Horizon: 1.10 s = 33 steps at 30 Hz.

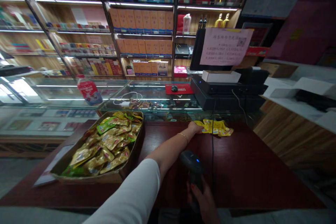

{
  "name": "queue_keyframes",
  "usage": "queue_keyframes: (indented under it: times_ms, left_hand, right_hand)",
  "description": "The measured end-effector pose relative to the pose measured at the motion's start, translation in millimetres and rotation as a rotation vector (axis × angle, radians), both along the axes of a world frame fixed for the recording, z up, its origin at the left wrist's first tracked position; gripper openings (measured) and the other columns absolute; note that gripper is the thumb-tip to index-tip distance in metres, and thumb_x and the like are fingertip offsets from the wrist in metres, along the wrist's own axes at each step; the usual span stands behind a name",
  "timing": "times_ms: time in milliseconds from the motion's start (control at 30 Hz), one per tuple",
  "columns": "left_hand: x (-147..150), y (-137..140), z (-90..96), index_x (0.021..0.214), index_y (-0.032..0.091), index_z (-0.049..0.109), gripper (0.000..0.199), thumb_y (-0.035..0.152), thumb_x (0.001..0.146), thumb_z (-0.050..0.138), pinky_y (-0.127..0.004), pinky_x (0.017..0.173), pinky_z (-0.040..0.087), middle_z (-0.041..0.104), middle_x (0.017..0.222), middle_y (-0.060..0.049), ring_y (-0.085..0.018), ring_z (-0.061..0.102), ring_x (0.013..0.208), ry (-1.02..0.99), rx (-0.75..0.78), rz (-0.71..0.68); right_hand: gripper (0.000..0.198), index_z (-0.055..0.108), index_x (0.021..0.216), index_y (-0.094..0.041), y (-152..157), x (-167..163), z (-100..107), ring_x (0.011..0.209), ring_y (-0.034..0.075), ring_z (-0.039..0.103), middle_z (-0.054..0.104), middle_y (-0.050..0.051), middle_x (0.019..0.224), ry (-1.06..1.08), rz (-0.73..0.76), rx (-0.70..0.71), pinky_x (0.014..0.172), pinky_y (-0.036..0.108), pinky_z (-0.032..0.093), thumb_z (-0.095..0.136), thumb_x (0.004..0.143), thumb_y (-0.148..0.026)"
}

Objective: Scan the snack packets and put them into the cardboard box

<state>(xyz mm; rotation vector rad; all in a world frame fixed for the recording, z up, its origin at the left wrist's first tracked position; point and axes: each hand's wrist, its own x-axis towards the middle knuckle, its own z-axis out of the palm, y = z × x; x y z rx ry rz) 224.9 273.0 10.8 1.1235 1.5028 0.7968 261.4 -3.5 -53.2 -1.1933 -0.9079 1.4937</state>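
My left arm is stretched across the dark red tabletop point(157, 136). At its end, my left hand point(194, 127), a bracelet at its wrist, is closed on a yellow snack packet point(200, 124); its fingertips are partly hidden. Other yellow snack packets point(217, 127) lie in a row just right of it, near the table's far edge. My right hand point(201, 194) is wrapped round the handle of a black barcode scanner point(193, 162), which shows a blue light on its head. To the left stands a shallow cardboard box point(135, 147) heaped with gold and green packets point(107, 143).
A black cable point(212, 147) runs over the table on the right. Behind is a glass counter point(154, 98) with a mouse point(174, 88) on a red mat. A monitor point(196, 49) bearing a paper notice stands right of it. A red-labelled bottle point(89, 91) is at left.
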Motion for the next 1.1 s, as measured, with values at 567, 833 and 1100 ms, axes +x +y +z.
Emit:
queue_keyframes:
  times_ms: [567,833,1100]
  left_hand:
    - [-320,-253,97.2,0.132,0.020,0.065,0.043,0.020,0.089,0.061,-0.048,0.109,0.043,0.068,0.133,-0.013,-0.033,0.057,0.128,1.057,0.544,0.158]
    - [-334,-265,82.1,0.143,0.028,0.056,0.066,0.020,0.078,0.068,-0.052,0.112,0.035,0.052,0.154,-0.011,-0.035,0.047,0.139,1.122,0.384,0.064]
    - [-329,-266,71.9,0.125,0.027,0.070,0.040,0.021,0.088,0.059,-0.048,0.103,0.042,0.064,0.139,-0.007,-0.033,0.056,0.120,1.109,0.447,0.201]
  right_hand:
    - [0.062,0.069,0.116,-0.021,2,-5,21,0.054,0.012,0.054,0.065,-0.002,0.072,-0.038,0.005,-0.006,0.053,0.025,0.048,0.082,0.069,-0.059]
    - [0.064,0.066,0.125,-0.018,11,-32,24,0.055,0.012,0.053,0.064,-0.002,0.075,0.004,0.067,0.062,0.054,0.026,0.048,0.081,0.075,-0.054]
    - [0.062,0.066,0.126,-0.022,12,-24,10,0.055,0.012,0.052,0.063,-0.003,0.075,0.071,0.036,0.042,0.054,0.026,0.047,0.081,0.075,-0.053]
